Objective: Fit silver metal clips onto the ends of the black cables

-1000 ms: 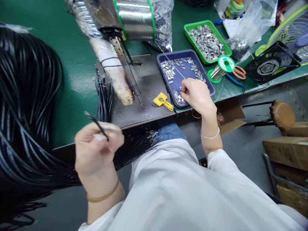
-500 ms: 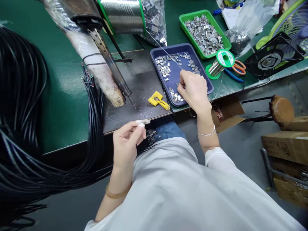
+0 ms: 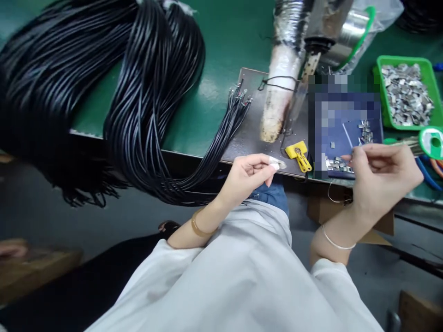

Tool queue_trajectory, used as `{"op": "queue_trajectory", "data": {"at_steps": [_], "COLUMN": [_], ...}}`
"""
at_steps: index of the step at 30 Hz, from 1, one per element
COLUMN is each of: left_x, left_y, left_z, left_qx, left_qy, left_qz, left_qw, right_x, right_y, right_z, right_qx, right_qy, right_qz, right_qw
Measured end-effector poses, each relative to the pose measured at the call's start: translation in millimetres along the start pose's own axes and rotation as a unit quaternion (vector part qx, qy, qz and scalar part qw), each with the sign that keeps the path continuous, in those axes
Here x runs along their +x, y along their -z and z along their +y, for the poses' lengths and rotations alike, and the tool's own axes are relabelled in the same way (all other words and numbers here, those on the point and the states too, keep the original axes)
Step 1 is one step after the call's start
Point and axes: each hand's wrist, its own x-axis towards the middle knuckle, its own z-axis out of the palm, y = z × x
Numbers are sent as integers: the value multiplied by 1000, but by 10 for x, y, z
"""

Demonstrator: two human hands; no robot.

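Pixelation partly hides the blue tray (image 3: 378, 124).

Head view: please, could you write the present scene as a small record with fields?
left hand: finger and thumb pinched at the brown board's edge; any held item unclear
right hand: at the blue tray, fingertips near a thin wire; grip unclear
yellow clip: on the brown board, between left hand and blue tray
green tray: filled with small metal parts
black cables: large bundles, left side
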Motion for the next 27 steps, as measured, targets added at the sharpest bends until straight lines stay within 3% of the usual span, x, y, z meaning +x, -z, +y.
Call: {"op": "queue_trajectory", "data": {"at_steps": [4,7,10,15,20,27], "left_x": [-5,0,9,9,7,-1], "left_y": [-25,-31,-30,-24,-20,-12], "left_z": [-24,-16,-4,-6,-6,-10], "left_qx": [5,9,18,45,51,97], "left_qy": [-5,1,-6,-15,-26,-12], "left_qz": [2,7,4,-15,-25,-35], "left_qw": [1000,1000,1000,999,998,995], "right_x": [-189,-366,-493,-558,-557,-569], "right_y": [-69,-182,-313,-436,-436,-388], "right_z": [-333,-507,-545,-475,-437,-497], "right_qx": [126,83,61,144,142,80], "right_qy": [-40,15,72,22,45,130], "right_qz": [-69,-96,-118,-213,-219,-208], "right_qw": [989,992,988,966,964,966]}}
